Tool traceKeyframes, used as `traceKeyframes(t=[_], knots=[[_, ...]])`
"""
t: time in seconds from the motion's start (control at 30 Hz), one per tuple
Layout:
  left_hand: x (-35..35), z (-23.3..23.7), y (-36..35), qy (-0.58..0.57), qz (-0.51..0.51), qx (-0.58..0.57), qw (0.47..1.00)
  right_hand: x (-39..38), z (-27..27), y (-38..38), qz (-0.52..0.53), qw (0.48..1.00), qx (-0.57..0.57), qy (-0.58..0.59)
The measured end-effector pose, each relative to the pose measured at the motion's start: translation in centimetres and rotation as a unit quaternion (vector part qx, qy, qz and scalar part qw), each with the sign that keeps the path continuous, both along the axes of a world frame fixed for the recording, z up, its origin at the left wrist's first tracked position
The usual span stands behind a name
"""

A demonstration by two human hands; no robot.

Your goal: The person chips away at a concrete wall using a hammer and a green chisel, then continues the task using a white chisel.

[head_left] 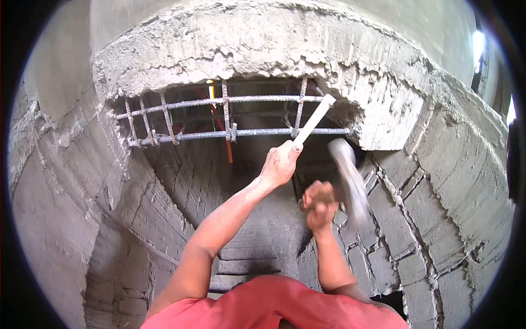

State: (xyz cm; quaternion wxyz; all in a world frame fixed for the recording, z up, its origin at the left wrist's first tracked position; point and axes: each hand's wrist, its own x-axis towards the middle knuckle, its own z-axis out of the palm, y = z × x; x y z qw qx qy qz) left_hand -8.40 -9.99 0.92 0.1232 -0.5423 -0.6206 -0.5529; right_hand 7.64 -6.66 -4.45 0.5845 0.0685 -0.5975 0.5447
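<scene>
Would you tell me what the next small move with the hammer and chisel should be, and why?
Probably drive the hammer onto the chisel's lower end. The left hand holds the chisel angled up, its tip at the broken concrete edge beside the rebar. The right hand grips the blurred hammer, whose head is level with that end but apart from it.
</scene>
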Motion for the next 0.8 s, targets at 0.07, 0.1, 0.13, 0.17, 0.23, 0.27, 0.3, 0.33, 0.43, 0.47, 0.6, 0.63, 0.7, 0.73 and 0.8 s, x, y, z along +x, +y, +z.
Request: traceKeyframes(t=[0.07,0.1,0.13,0.17,0.23,0.27,0.3,0.33,0.43,0.47,0.6,0.63,0.7,0.73,0.8], knots=[[-0.9,0.2,-0.4,-0.028,0.009,-0.015,0.999,-1.0,0.3,-0.1,0.060,0.984,0.059,0.157],[-1.3,0.1,-0.3,-0.006,0.003,-0.008,1.000,-1.4,0.8,0.4,0.081,0.971,0.072,0.211],[-1.6,-0.2,-0.2,0.013,-0.004,-0.003,1.000,-1.2,1.7,1.1,0.134,0.975,0.024,0.177],[-1.2,0.5,-0.7,-0.004,-0.024,-0.007,1.000,-2.1,1.6,2.4,0.106,0.984,-0.005,0.143],[-0.7,0.7,-0.9,-0.013,-0.012,-0.016,1.000,-1.5,4.1,4.0,-0.061,0.987,-0.023,-0.144],[-0.6,0.9,-0.9,-0.033,-0.026,-0.009,0.999,-0.9,4.7,3.9,-0.067,0.985,-0.016,-0.158],[-0.7,0.5,-1.0,-0.033,-0.029,-0.009,0.999,-0.5,5.3,3.6,-0.073,0.983,-0.008,-0.168],[-1.0,0.2,-0.9,-0.019,-0.013,-0.008,1.000,0.3,5.6,2.8,-0.074,0.986,0.006,-0.146],[-0.7,0.0,-0.9,-0.022,-0.021,0.012,0.999,1.8,7.0,-0.5,-0.026,0.996,0.063,0.066],[-0.3,0.0,-1.0,-0.034,-0.029,0.004,0.999,1.9,7.1,-0.6,-0.039,0.987,0.101,0.122],[-0.1,0.1,0.0,-0.056,-0.055,0.000,0.997,3.1,8.7,-1.3,-0.096,0.946,0.198,0.240],[-0.2,0.1,0.4,-0.072,-0.066,0.013,0.995,3.4,8.9,-1.2,-0.096,0.943,0.205,0.246],[0.3,0.6,0.5,-0.075,-0.057,0.025,0.995,2.7,8.5,0.6,-0.085,0.949,0.205,0.223],[0.7,1.0,0.3,-0.084,-0.069,0.025,0.994,1.6,7.8,1.8,-0.067,0.967,0.158,0.189],[1.3,0.9,0.2,-0.102,-0.072,0.011,0.992,0.5,6.6,4.2,-0.124,0.988,0.088,-0.028]])
